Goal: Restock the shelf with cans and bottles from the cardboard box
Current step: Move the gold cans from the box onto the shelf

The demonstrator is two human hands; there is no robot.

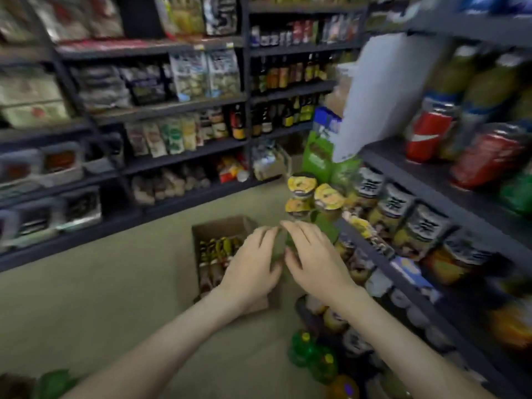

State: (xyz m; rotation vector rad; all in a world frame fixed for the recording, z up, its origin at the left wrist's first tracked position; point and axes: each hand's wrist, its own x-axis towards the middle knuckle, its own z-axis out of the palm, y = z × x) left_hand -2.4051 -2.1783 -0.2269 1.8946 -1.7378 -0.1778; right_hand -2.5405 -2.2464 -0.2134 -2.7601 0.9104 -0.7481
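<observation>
— Two bare forearms are seen nearest, entering from 6 o'clock. What is held?

— One green bottle (277, 249) is gripped between both hands, just above the cardboard box (201, 228). It is curled round by the left hand (250, 266) from 9 o'clock. It is clasped by the right hand (313, 260) from 3 o'clock, thumb under and fingers over. Its cap and label are lost in blur.

— Where is the rest of the stock kept?

— More bottles (216, 254) are packed upright in the box, at 9 o'clock of the hands. The shelf (371, 249) to be filled is set at 3 o'clock, its edge just beside the right hand.

— How is the bottle expected to handle?

— Plastic is judged likely: smooth, perhaps slippery, with walls that give when squeezed, and some weight if it is full. It is best taken round the middle of the body, with the base supported. A hold by the neck alone is thought less safe.

— Can any writing be read?

— Little. A white character, seemingly the Chinese sign for tea, is printed on the dark labels of the jars (394, 205) at 2 o'clock. A red can (429, 131) with a white curved stripe is stood at 1 o'clock, but no brand name can be read. Dark print is carried on the yellow lids (305, 185) at 12 o'clock of the hands, and it is illegible.
</observation>
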